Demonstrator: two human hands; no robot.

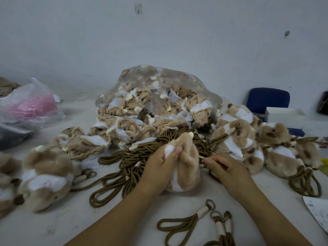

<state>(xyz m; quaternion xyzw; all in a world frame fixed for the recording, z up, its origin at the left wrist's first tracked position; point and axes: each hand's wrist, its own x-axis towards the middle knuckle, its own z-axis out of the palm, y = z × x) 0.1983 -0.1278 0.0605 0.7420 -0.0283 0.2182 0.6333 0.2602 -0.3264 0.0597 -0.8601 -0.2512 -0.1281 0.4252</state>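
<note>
My left hand (pixel 160 165) grips a tan and white plush toy (pixel 188 167) in the middle of the table, thumb pressed near its white patch. My right hand (pixel 222 166) pinches a small pale stick-like piece (pixel 202 157) at the toy's right side, over a brown cord. Behind the toy lies a tangled heap of brown cords (pixel 142 157). A clear plastic bag (pixel 156 96) full of inside-out plush skins stands further back.
Finished plush toys lie in a pile at the right (pixel 248 139) and at the left (pixel 44 176). Loose cord loops with rings (pixel 200 219) lie near me. A bag with pink material (pixel 30 103) sits far left. A blue chair (pixel 268 99) and white box (pixel 284 116) are at right.
</note>
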